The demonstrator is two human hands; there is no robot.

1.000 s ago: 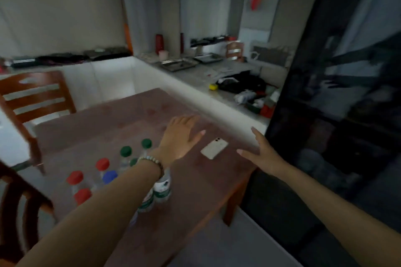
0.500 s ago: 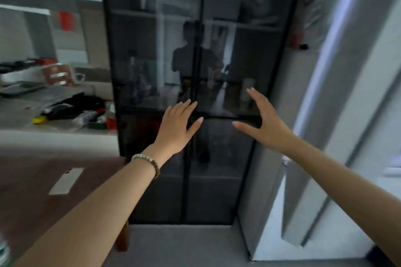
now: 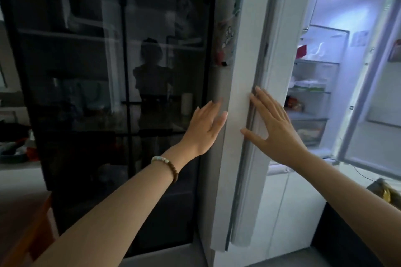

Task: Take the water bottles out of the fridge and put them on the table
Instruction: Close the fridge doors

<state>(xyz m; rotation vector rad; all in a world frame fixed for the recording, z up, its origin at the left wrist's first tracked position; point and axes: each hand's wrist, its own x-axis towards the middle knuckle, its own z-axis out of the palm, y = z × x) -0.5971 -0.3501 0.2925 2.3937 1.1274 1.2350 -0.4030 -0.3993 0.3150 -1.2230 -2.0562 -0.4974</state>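
Kitchen: dark glass cabinet (image 3: 104, 97) left, white fridge (image 3: 319, 76) open right; left grip (image 3: 206, 130), right grip (image 3: 275, 134) flat, fingers spread.

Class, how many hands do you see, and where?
2. The left hand is left of the open fridge door; the right hand touches its edge from the right.

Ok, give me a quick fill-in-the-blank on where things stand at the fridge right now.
1. The fridge stands ___, its inside lit.
2. The beaded bracelet sits on the ___ wrist.
3. The left hand and right hand, fingers straight, hold ___.
4. In view, the dark glass cabinet stands ___ of the fridge.
Missing words: open; left; nothing; left.
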